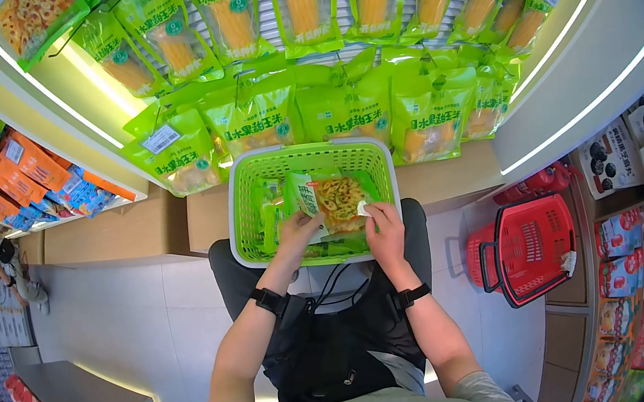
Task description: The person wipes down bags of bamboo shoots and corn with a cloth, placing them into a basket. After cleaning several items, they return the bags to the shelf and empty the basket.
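Observation:
A green basket (234, 206) with a pale rim rests in front of my lap, against the shelf. Inside it lies a green food packet (338, 198) with a picture of pasta-like food, on top of other green packets (269, 207). My left hand (298, 234) is closed at the packet's left edge, fingertips pinching it. Over the packet's right side, my right hand (384, 229) pinches a small white sticker (362, 208) between thumb and forefinger.
Green bags of corn (303, 8) hang in rows ahead. A red shopping basket (529, 249) stands on the floor at right, beside stocked shelves. Orange and blue packets (35, 177) hang at left. A person (3, 265) is at the far left. A low display unit (106, 400) stands behind left.

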Motion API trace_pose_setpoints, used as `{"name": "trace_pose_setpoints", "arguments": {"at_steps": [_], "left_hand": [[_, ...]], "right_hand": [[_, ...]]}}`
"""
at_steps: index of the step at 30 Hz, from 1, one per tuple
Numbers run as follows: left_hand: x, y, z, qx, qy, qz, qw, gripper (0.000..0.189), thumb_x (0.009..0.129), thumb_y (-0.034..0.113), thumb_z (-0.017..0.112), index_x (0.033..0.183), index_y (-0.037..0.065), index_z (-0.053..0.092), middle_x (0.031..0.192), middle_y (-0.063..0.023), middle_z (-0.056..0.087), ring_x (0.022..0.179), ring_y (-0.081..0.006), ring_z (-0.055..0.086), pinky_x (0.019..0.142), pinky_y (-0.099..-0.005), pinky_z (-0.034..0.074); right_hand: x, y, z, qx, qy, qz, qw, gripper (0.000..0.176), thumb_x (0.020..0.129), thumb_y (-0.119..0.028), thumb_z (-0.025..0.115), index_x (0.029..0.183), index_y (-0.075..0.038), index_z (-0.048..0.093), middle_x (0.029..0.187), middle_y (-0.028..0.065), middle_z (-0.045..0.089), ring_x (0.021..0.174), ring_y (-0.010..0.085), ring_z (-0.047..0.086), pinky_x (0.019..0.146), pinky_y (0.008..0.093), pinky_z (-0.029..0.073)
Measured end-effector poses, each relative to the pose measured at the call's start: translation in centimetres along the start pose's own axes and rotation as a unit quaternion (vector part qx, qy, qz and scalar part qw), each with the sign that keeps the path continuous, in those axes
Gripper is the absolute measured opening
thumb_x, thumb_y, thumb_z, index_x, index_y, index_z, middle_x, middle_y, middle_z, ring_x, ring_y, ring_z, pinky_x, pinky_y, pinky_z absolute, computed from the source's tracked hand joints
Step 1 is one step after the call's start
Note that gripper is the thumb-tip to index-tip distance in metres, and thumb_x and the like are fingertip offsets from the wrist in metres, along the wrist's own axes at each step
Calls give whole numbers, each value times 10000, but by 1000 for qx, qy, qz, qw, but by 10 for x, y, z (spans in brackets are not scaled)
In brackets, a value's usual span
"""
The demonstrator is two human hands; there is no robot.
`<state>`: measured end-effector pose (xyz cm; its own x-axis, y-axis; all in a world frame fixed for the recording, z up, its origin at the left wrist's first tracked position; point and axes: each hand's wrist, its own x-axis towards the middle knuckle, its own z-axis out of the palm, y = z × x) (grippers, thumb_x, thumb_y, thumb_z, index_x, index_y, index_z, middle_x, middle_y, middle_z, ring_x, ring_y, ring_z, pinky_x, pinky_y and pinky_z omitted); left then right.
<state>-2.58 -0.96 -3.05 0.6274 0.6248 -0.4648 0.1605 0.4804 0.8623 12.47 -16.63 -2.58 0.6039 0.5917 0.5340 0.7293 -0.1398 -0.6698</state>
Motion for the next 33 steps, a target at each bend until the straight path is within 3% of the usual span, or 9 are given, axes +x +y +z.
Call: {"name": "trace_pose_setpoints", "arguments": {"at_steps": [3,9,16,18,22,24,27,30,33], "left_hand": [[10,-8,12,-1,-3,-81,997,537,874,160,802,1288,-72,552,1190,-147,669,1079,-214,662,958,-337,536],[37,-43,52,-201,25,-29,979,413,890,107,772,1206,-69,573,1114,-130,673,976,-185,670,836,-309,555],[43,-40,67,-102,152,-17,983,318,903,90,726,1158,-56,604,1039,-99,693,902,-166,661,826,-338,545],[30,-35,54,-64,161,132,976,311,956,150,657,1205,-32,611,1069,-82,690,936,-174,657,845,-374,543],[-23,14,25,-250,117,99,956,370,1024,245,566,1319,20,568,1194,-87,674,1053,-208,657,934,-407,539],[-39,23,7,-355,-14,42,934,460,1064,299,483,1452,56,447,1396,-144,584,1273,-289,585,1090,-460,473],[-55,28,-5,-343,-27,41,938,476,1080,292,453,1498,70,400,1449,-150,549,1297,-305,576,1100,-492,474],[-71,32,1,-274,-37,52,960,469,1057,162,514,1503,74,398,1437,-132,557,1281,-271,584,1069,-460,502],[-86,38,14,-199,-26,77,977,520,1010,22,576,1499,75,405,1422,-102,567,1253,-216,596,1030,-393,525]], "right_hand": [[-1,0,0,6,-3,13,1000,219,830,68,667,1035,5,711,1023,145,665,959,347,653,833,408,538],[-2,3,2,15,7,21,1000,228,827,60,672,1043,1,715,1038,141,666,976,343,653,844,407,540],[-1,2,-3,34,30,30,999,208,839,78,665,1027,7,716,1009,143,680,911,335,672,790,381,548],[-1,2,-4,34,41,30,998,207,842,76,666,1029,6,719,1011,143,683,905,329,677,785,374,550],[1,-2,-7,77,84,46,992,206,846,73,676,1035,7,724,1007,146,691,898,302,685,784,352,546],[3,-15,-5,96,84,48,991,207,846,74,678,1037,9,724,1005,146,692,895,293,686,783,347,545],[5,-41,-8,129,77,76,986,221,843,80,663,1043,3,722,1028,146,685,933,316,674,817,369,545],[6,-64,-8,139,51,21,989,263,811,105,667,1051,9,714,1030,150,681,928,329,670,817,373,544],[7,-88,-13,96,-35,-130,986,326,759,117,668,1065,10,702,1045,154,675,929,353,659,806,393,545]]}}
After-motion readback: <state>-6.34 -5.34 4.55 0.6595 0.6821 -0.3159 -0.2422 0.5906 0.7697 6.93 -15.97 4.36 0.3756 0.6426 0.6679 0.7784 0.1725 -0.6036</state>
